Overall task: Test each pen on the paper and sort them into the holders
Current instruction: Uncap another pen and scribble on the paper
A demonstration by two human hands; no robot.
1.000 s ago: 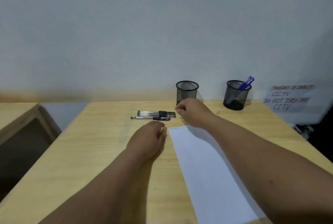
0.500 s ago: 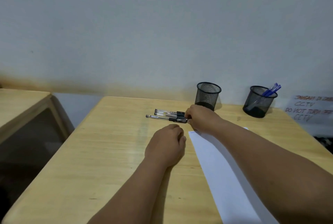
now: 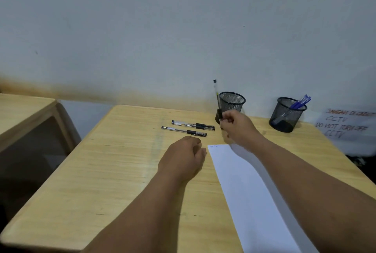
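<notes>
My right hand (image 3: pixel 237 127) grips a black pen (image 3: pixel 216 98) that stands nearly upright, just left of the nearer black mesh holder (image 3: pixel 232 102). Two more black pens (image 3: pixel 192 125) (image 3: pixel 183 131) lie side by side on the wooden table (image 3: pixel 114 171), left of that hand. My left hand (image 3: pixel 183 159) rests on the table as a loose fist, holding nothing, beside the top left corner of the white paper (image 3: pixel 248 191). A faint scribble marks the paper's top edge. The second mesh holder (image 3: pixel 286 114), at the right, contains blue pens (image 3: pixel 300 102).
A white wall runs behind the table. A handwritten CCTV notice (image 3: pixel 345 123) leans at the far right. Another wooden table (image 3: pixel 22 110) stands to the left, across a dark gap.
My right hand has lifted one black pen off the table and turned it upright beside the nearer holder. Two pens stay lying. The camera view has shifted left.
</notes>
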